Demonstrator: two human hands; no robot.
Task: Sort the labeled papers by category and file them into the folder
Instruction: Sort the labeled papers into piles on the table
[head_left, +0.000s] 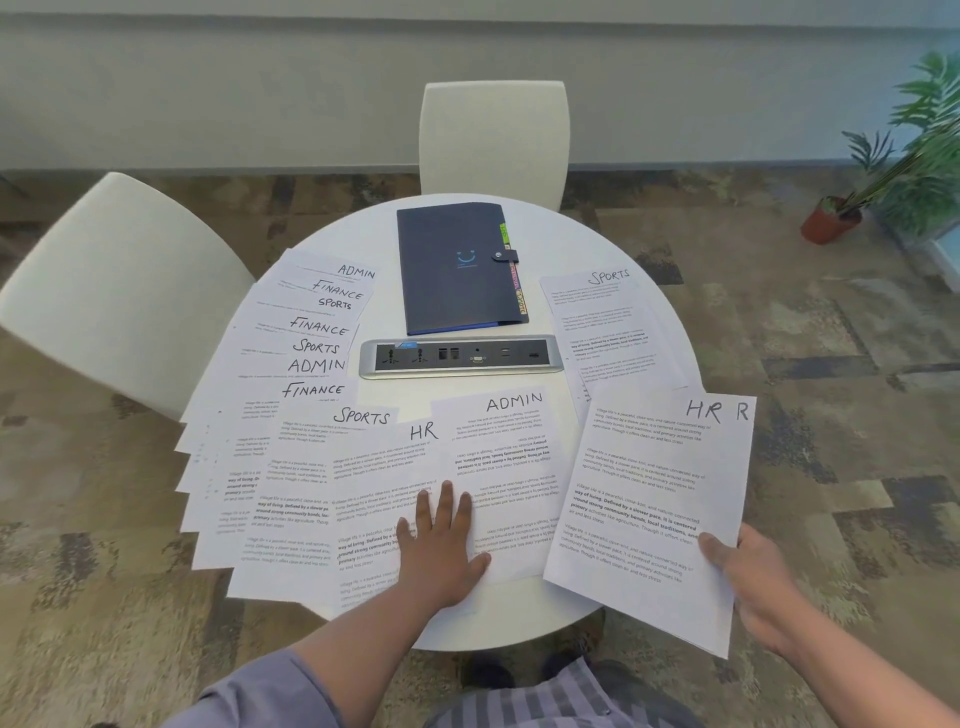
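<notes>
A dark blue folder (457, 267) with coloured tabs lies shut at the far middle of the round white table (519, 623). Labeled papers fan out on the left, marked ADMIN, FINANCE and SPORTS (317, 343). My left hand (441, 551) rests flat, fingers spread, on an HR sheet (384, 483) and an upside-down ADMIN sheet (511, 467). My right hand (748, 577) grips two overlapped HR sheets (654, 499) by their lower right edge, above the table's right rim. A small SPORTS stack (613, 327) lies at the right.
A silver socket panel (460, 356) is set into the table's middle, just in front of the folder. Two white chairs (493, 140) stand at the far side and the left. A potted plant (831, 218) stands on the patterned carpet at the right.
</notes>
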